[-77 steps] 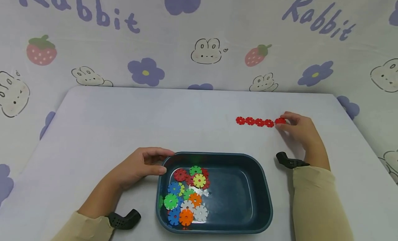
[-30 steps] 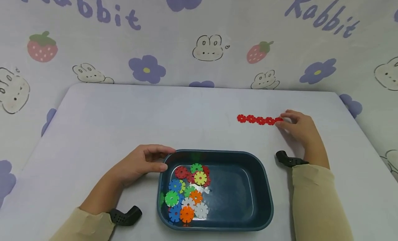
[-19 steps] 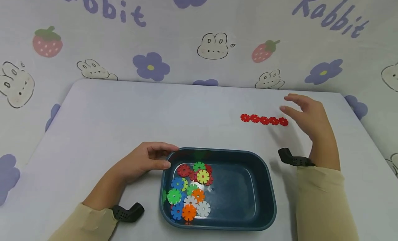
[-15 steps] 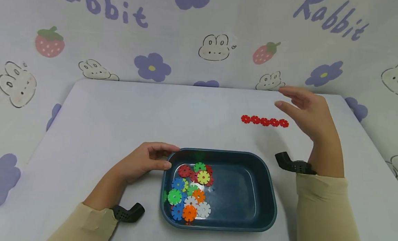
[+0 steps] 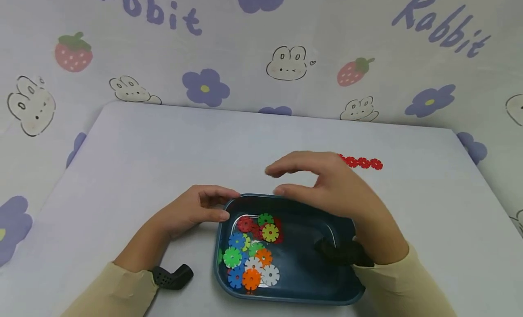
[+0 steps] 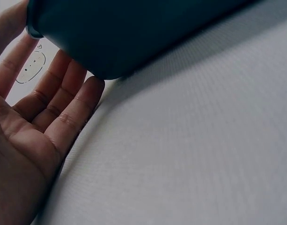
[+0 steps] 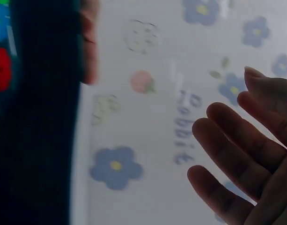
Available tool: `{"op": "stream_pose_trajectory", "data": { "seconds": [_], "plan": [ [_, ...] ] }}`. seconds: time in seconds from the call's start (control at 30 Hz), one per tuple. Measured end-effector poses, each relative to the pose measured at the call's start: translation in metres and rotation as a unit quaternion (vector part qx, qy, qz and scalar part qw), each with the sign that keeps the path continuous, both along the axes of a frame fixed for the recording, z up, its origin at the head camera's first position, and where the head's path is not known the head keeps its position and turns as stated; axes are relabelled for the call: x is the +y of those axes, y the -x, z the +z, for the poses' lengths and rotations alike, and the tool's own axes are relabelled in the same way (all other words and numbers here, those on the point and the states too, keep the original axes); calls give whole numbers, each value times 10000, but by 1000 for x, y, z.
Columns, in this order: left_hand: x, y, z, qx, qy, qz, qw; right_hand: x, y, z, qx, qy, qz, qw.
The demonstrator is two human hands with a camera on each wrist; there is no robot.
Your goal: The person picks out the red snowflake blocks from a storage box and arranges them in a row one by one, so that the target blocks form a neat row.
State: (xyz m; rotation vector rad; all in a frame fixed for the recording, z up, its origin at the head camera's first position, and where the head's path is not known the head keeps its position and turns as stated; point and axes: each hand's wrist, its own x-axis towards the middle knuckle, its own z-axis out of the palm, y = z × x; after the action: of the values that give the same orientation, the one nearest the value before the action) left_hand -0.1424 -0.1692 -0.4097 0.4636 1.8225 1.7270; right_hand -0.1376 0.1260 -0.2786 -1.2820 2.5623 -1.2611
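Discs (image 5: 253, 264): lie loose and overlapping in tray (image 5: 286, 300), along its left wall. Red, green and yellow toward tray's far left corner; blue, green, orange and white toward near left corner. Bare floor from about tray's middle to its right wall.

Red row (image 5: 363, 162): lies flat on table (image 5: 163, 144), toward far right corner, beyond tray's far edge. Disc set against disc, in a nearly straight line. Left end hidden behind right hand (image 5: 327, 185).

Right hand: hangs above tray's far edge, reaching leftward. Thumb and fingers wide apart, bare gap between. Well above discs, clear of contact with them. In right wrist view, blurred; fingers spread and lightly bent, apart from tray's dark wall.

Left hand (image 5: 192, 212): grips tray at far left corner, thumb on left rim, index finger at far rim. In left wrist view, other fingers bent below rim, one tip close against tray's lower corner; touch there hard to tell.

Wrist cameras (image 5: 173, 277): black, one at each cuff of beige sleeves (image 5: 122, 287). Behind table: white cloth (image 5: 245, 44) printed with rabbits, strawberries, purple flowers and lettering.
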Motion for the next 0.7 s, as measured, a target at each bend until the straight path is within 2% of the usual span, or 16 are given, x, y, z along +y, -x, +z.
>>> {"op": "stream_pose_trajectory", "data": {
  "seconds": [0.13, 0.23, 0.33, 0.47, 0.7],
  "plan": [
    [1, 1, 0, 51, -82, -72, 9999, -22, 4, -17, -824, -582, 467, 9938],
    [0, 2, -1, 103, -78, -103, 9999, -33, 6, -32, -1267, -1134, 704, 9829],
    [1, 2, -1, 107, -29, -107, 9999, -40, 7, -45, -1501, -1678, 847, 9706],
    [0, 2, 0, 84, -49, -87, 9999, -50, 4, -58, -1473, -2352, 865, 9568],
    [-2, 1, -2, -8, -142, -38, 9999, -62, -4, -70, -922, -3346, 641, 9357]
  ]
}}
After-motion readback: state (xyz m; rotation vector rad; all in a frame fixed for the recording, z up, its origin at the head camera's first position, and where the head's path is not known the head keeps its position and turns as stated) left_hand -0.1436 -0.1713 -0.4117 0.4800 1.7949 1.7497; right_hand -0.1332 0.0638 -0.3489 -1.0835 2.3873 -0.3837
